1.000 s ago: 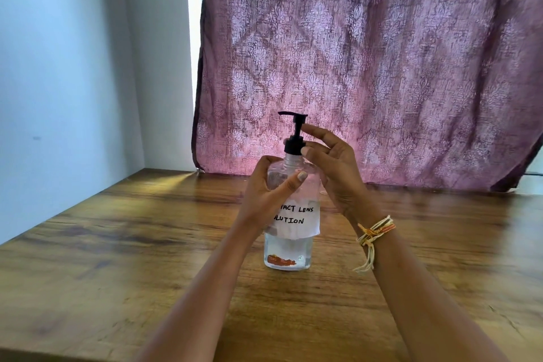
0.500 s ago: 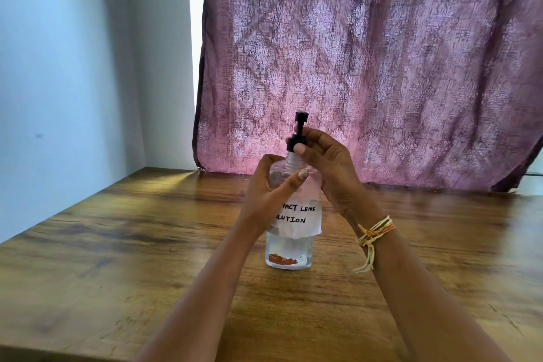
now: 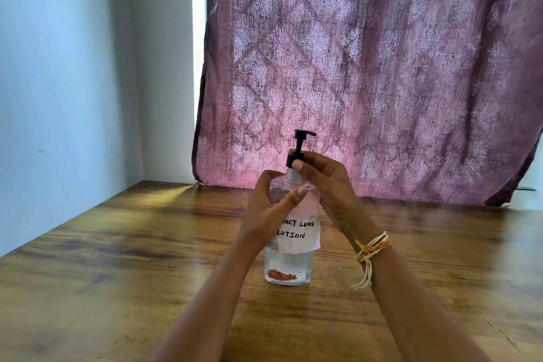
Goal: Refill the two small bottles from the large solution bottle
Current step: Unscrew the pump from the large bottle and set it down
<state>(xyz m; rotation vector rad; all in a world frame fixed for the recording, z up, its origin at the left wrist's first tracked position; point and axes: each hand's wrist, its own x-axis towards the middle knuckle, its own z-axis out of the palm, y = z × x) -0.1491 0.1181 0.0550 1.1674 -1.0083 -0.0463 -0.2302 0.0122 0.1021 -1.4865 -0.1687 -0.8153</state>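
A large clear solution bottle (image 3: 289, 263) stands upright on the wooden table (image 3: 117, 258), with a white handwritten label reading "contact lens solution". Its black pump top (image 3: 300, 141) sticks up with the nozzle pointing right. My left hand (image 3: 269, 209) grips the bottle's shoulder, thumb across the front. My right hand (image 3: 329, 185) pinches the black pump collar with its fingertips. A thread bracelet sits on my right wrist. No small bottles are in view.
A purple patterned curtain (image 3: 367, 73) hangs behind the table's back edge. A pale wall (image 3: 64, 82) borders the table on the left. Bare wood lies to both sides of the bottle.
The pump head has turned: its nozzle pointed left, then toward the camera, and now points right. My right hand closed on the collar and twisted it. The left hand kept its grip.
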